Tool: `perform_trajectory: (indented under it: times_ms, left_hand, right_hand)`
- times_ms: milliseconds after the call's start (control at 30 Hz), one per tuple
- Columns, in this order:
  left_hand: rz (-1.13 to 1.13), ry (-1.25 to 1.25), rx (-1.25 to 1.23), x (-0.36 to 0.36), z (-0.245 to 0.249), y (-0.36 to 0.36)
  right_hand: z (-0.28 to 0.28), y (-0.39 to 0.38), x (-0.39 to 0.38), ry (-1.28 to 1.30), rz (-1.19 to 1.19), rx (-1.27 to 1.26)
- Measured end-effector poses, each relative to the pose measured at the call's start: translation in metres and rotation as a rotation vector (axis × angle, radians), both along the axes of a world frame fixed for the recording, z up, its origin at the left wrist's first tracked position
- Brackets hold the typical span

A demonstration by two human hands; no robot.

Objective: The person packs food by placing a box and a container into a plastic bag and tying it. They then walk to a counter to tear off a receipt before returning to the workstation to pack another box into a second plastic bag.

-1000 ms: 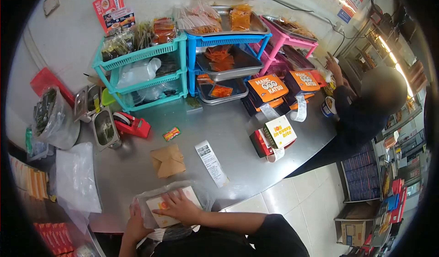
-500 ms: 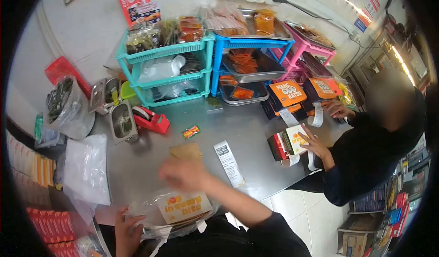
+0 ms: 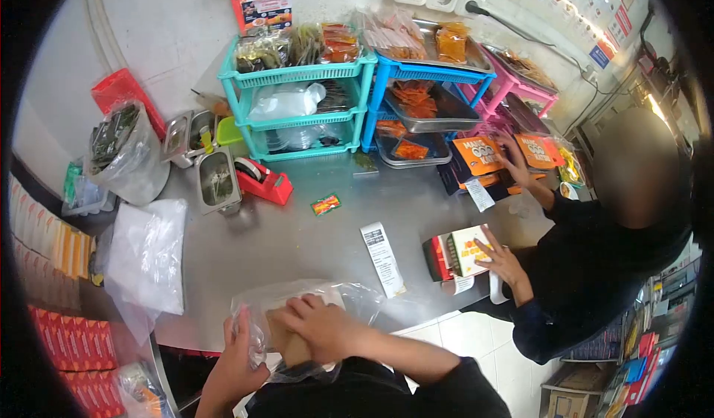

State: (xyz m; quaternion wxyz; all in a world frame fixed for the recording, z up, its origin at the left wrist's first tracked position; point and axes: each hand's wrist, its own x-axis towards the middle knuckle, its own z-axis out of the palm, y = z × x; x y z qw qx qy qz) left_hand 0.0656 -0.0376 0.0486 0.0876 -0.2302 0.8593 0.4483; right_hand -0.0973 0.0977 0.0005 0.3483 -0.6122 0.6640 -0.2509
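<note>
The brown paper packet (image 3: pixel 286 347), lying beside the receipt (image 3: pixel 383 258) a moment ago, is now going into the clear plastic bag (image 3: pixel 349 297) nearer than the receipt, the right hand (image 3: pixel 320 325) fingers closing over it and the left hand (image 3: pixel 236 358) fingers gripping the bag's edge.

The person wears a plain black top (image 3: pixel 349 397), seen only in part along the bottom edge of the view. Its right sleeve (image 3: pixel 455 377) is short and loose, made of the same dark cloth, and ends above the elbow, so the forearm is uncovered. The right hand (image 3: pixel 318 326) and left hand (image 3: pixel 239 355) are bare, and the left forearm is uncovered too.
</note>
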Motion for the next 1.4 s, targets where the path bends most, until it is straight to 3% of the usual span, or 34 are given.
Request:
perform_trajectory:
  times_ms: [67, 100, 167, 200, 267, 300, 367, 400, 467, 533, 567, 633, 667, 733, 800, 833, 900, 933, 1000, 1033, 1067, 1100, 1133, 1200, 1267, 1333, 1400]
  left_hand:
    - [-0.126, 0.031, -0.098, 0.001, 0.004, 0.003]
    - [-0.143, -0.004, -0.098, 0.002, 0.007, 0.003]
    - [-0.173, -0.028, -0.100, 0.008, 0.008, 0.000]
    - [-0.148, -0.018, -0.063, 0.013, 0.008, -0.005]
    - [-0.127, 0.003, -0.027, 0.016, 0.004, -0.007]
    - [-0.253, 0.089, -0.103, 0.015, 0.000, -0.004]
    - [-0.382, 0.182, -0.185, 0.018, -0.003, -0.006]
    - [-0.274, 0.230, -0.213, 0.022, -0.003, -0.011]
    - [-0.155, 0.273, -0.250, 0.025, 0.015, -0.013]
    - [0.350, -0.056, -0.350, 0.020, 0.058, -0.014]
    - [0.367, -0.061, -0.361, 0.028, 0.057, -0.022]
    - [0.044, -0.070, -0.456, 0.041, 0.046, -0.046]
    - [0.060, -0.073, -0.465, 0.040, 0.041, -0.046]
    - [0.139, 0.360, 0.609, 0.032, 0.034, -0.033]
    - [0.172, 0.541, 0.982, 0.005, 0.050, -0.004]
    - [0.172, 0.542, 0.983, 0.000, 0.058, 0.005]
    - [0.114, 0.514, 1.034, -0.003, 0.071, 0.014]
    - [0.118, 0.510, 1.037, -0.001, 0.067, 0.012]
    - [-0.004, 0.478, 0.808, 0.005, 0.053, -0.001]
    - [0.000, 0.475, 0.809, 0.011, 0.047, -0.012]
    - [-0.100, 0.372, 0.454, 0.020, 0.040, -0.025]
    - [-0.194, 0.263, 0.100, 0.028, 0.032, -0.035]
    - [-0.189, 0.259, 0.102, 0.035, 0.021, -0.040]
    - [0.036, 0.257, 0.013, 0.044, -0.006, -0.044]
    - [-0.103, -0.045, 0.290, 0.018, -0.032, -0.017]
    - [-0.124, 0.325, -0.270, -0.007, -0.111, 0.008]
    - [-0.424, 0.126, -0.340, -0.042, -0.086, 0.015]
  right_hand:
    - [-0.028, -0.006, 0.016, 0.400, -0.142, -0.007]
    - [-0.030, 0.001, 0.016, 0.411, -0.159, -0.002]
    - [-0.029, 0.019, 0.011, 0.386, -0.233, -0.488]
    - [-0.035, 0.032, 0.005, 0.398, -0.248, -0.489]
    - [-0.070, 0.062, -0.019, 0.385, -0.928, -0.466]
    - [-0.092, 0.072, -0.022, 0.393, -0.932, -0.468]
    - [-0.124, 0.086, -0.023, -0.601, -0.976, -0.034]
    - [-0.101, 0.089, -0.030, -0.596, -0.971, -0.040]
    - [-0.040, 0.098, -0.048, 0.035, -0.917, 0.186]
    - [0.021, 0.106, -0.055, 0.365, -0.947, 0.350]
    - [0.026, 0.110, -0.053, 0.359, -0.931, 0.339]
    - [0.033, 0.109, -0.049, 0.263, -0.869, 0.049]
    - [0.039, 0.104, -0.046, 0.259, -0.854, 0.039]
    - [0.057, 0.097, -0.040, -0.987, -0.667, -0.209]
    - [0.085, 0.082, -0.021, -1.183, -0.511, -0.347]
    - [0.097, 0.075, -0.008, -1.182, -0.512, -0.346]
    - [0.111, 0.066, 0.012, -0.851, -0.469, -0.468]
    - [0.109, 0.067, 0.013, -0.856, -0.471, -0.463]
    - [0.103, 0.075, 0.009, -0.514, -0.296, -0.402]
    - [0.098, 0.084, 0.000, -0.319, -0.311, -0.402]
    - [0.111, 0.100, -0.011, -0.041, -0.313, -0.124]
    - [0.106, 0.114, -0.023, -0.029, -0.419, -0.144]
    - [0.085, 0.133, -0.041, -0.066, -0.528, -0.371]
    - [0.030, 0.152, -0.054, -0.211, -0.585, -0.385]
    - [-0.027, 0.137, -0.039, 0.133, -0.477, 0.053]
    - [-0.077, 0.090, -0.023, 0.197, -0.301, -0.074]
    - [-0.039, 0.039, 0.000, 0.264, -0.121, -0.144]
